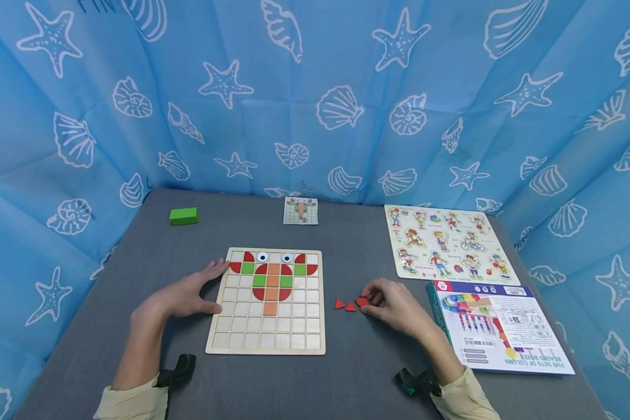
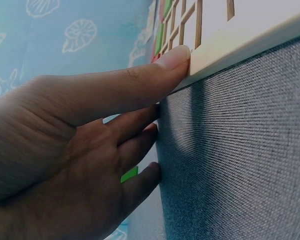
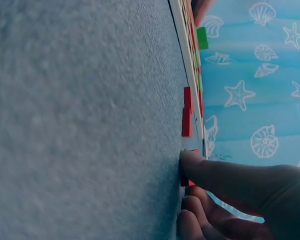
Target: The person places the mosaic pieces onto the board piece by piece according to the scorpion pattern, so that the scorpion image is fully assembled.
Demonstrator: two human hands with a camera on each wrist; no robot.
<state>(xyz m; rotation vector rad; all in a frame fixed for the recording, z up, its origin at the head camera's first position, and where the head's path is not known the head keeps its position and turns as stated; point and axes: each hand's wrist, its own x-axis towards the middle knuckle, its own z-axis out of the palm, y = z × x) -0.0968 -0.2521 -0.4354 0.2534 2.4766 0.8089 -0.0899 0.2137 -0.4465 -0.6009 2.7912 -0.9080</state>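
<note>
A wooden grid board (image 1: 265, 344) lies in front of me, with red, green and orange tiles and two eye tiles set in its upper cells. At its left edge rests my left hand (image 1: 186, 294), fingers spread and relaxed; the left wrist view has the thumb (image 2: 172, 59) on the board's rim. To the right of the board, my right hand (image 1: 394, 303) pinches a red tile (image 1: 361, 301) between thumb and fingers, low over the table. Two red triangle tiles (image 1: 350, 306) lie just left of those fingertips. The thumb partly hides the pinched tile in the right wrist view.
A small pattern card (image 1: 301, 211) stands at the back of the grey table (image 1: 231, 227). The green block (image 1: 184, 216) sits back left. On the right are a puzzle board with cartoon children (image 1: 446, 242) and a flat printed box (image 1: 499, 326). A blue curtain surrounds the table.
</note>
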